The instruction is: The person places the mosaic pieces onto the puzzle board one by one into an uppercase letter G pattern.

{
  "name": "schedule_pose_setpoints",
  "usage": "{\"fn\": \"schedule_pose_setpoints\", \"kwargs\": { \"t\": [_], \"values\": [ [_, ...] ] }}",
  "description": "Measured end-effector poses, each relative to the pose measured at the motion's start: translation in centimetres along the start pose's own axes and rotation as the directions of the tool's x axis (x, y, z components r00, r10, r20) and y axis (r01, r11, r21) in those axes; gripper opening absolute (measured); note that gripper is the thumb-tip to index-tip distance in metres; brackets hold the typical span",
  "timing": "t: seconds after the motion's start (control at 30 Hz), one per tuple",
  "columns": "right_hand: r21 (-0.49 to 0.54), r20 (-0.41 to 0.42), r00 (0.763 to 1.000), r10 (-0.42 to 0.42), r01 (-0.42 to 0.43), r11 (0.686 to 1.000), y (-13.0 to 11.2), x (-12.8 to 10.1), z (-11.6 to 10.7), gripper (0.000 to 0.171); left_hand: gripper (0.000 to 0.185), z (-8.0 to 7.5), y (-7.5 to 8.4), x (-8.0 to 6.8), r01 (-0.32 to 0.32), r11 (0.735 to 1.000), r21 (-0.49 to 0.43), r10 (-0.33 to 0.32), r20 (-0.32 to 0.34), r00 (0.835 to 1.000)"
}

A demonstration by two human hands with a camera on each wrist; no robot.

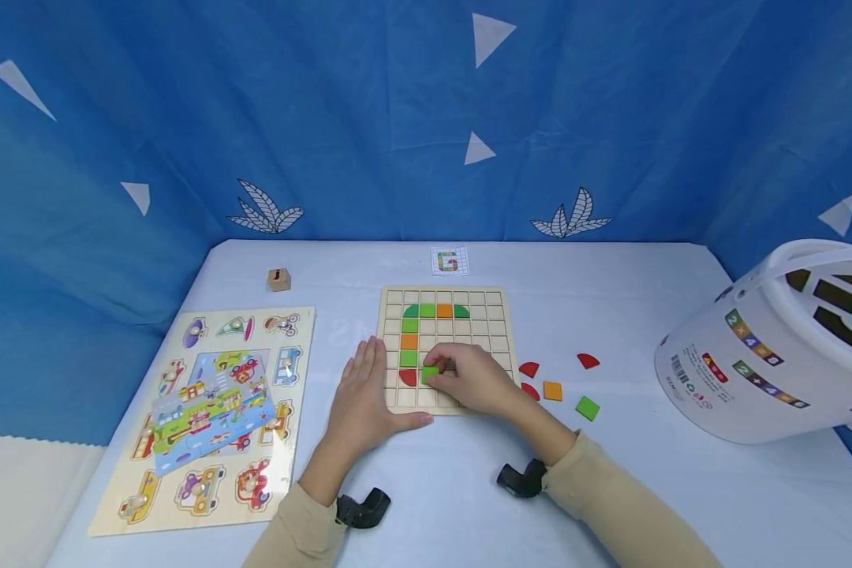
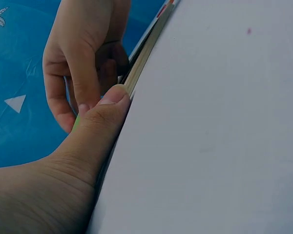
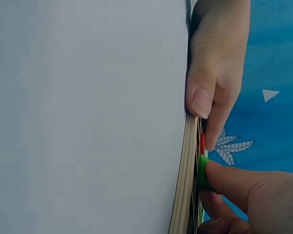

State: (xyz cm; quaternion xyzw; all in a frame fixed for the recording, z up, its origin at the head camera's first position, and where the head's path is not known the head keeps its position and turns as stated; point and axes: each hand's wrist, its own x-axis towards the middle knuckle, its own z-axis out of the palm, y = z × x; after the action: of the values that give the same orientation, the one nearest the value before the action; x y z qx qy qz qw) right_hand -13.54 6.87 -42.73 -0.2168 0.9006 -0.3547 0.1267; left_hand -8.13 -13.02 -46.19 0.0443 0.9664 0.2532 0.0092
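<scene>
A wooden grid board (image 1: pixel 495 343) lies mid-table, with green, orange and red tiles set in several of its cells. Between thumb and fingers my right hand (image 1: pixel 472 375) pinches a light green square tile (image 1: pixel 429 375), at a cell just right of a red quarter-circle tile (image 1: pixel 408 377). In the right wrist view the green tile (image 3: pixel 203 171) is at the board's surface, partly covered by the thumb. My left hand (image 1: pixel 369 394) rests along the board's left side, fingers straight, its thumb (image 2: pixel 105 109) at the near edge.
Right of the board lie red quarter-circle tiles (image 1: pixel 588 360), an orange square (image 1: pixel 552 390) and a green square (image 1: pixel 588 408). A pattern card (image 1: pixel 450 261) sits behind it. Leftward are a vehicle puzzle board (image 1: pixel 206 493) and a wooden cube (image 1: pixel 279 279); a white bucket (image 1: pixel 738 394) stands far right.
</scene>
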Motion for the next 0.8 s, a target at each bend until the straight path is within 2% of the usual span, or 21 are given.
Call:
{"fn": "schedule_pose_setpoints", "kwargs": {
  "t": [0.2, 0.8],
  "values": [
    [-0.076, -0.026, 0.999, -0.020, 0.018, 0.997, -0.50, 0.10, 0.28, 0.013, 0.139, -0.03, 0.05, 0.00, 0.000, 1.000, 0.005, 0.000, 0.000, 1.000],
    [-0.184, 0.020, 0.997, -0.069, 0.071, 0.980, -0.94, -0.32, -0.05, 0.026, 0.138, 0.02, -0.05, -0.07, -0.005, 1.000, 0.008, 0.005, 0.001, 1.000]
  ]
}}
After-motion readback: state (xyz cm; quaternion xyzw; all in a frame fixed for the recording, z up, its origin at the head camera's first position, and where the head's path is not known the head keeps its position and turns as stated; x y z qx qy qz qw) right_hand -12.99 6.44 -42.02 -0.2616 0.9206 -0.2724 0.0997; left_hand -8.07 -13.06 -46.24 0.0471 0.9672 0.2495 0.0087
